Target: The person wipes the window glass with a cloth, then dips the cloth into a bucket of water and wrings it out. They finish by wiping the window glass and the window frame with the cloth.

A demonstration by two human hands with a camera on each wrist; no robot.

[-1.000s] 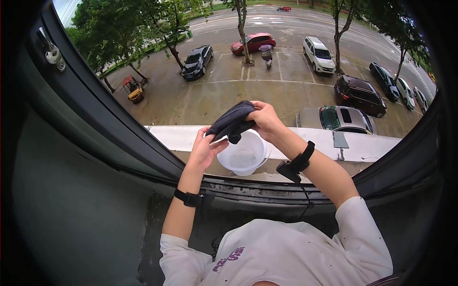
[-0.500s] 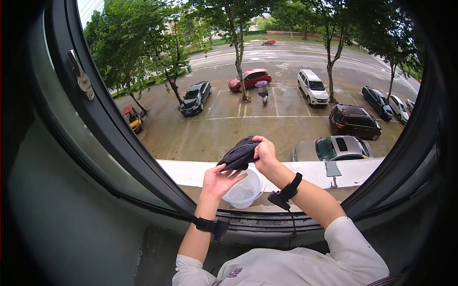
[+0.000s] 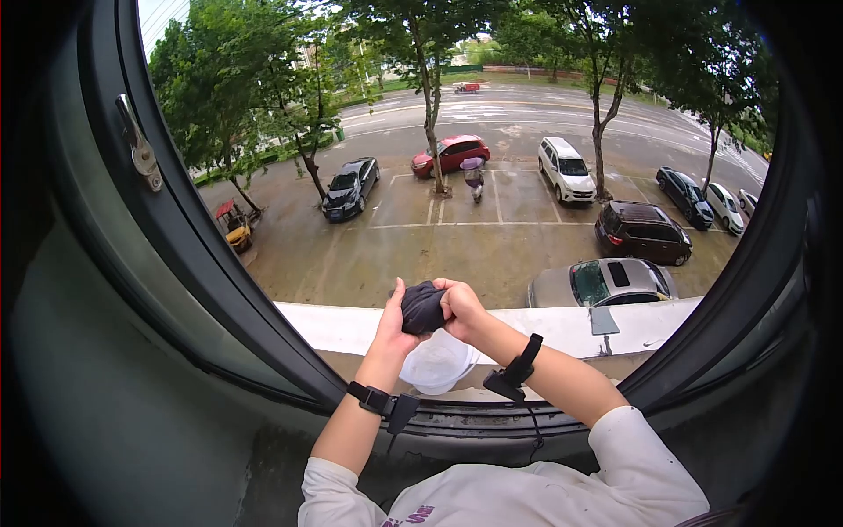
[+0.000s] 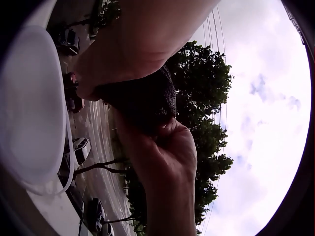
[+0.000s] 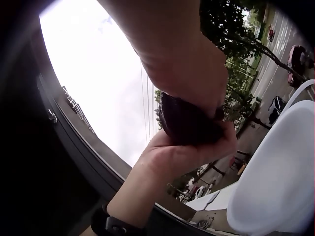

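Left hand (image 3: 392,330): cupped round the dark cloth (image 3: 421,309), thumb standing up along its left side in the head view, fingers underneath; the cloth lies just to the right of the palm.
Right hand (image 3: 463,307): set against the cloth from the right, fingers curled onto it, so the bundle lies left of its knuckles; its fingertips are partly buried, and I cannot tell how hard it grips.
Between the hands: both touch the bundle, so neither is nearer; as I judge it, this pair of facing holds, one at each side, is what counts.
Cloth's place: near the centre of the frame, a little below the middle, apart from the white bucket (image 3: 436,379), which shows just below it and slightly to the right.
Cloth's long axis: bunched, with no clear one in the head view; it runs mostly left to right in the left wrist view, and from upper left to lower right in the right wrist view.
Cloth's heading: no end that I can make out points away; the fingers hide part.
Bucket's spot: lower centre, below the white ledge (image 3: 562,329) in the frame.
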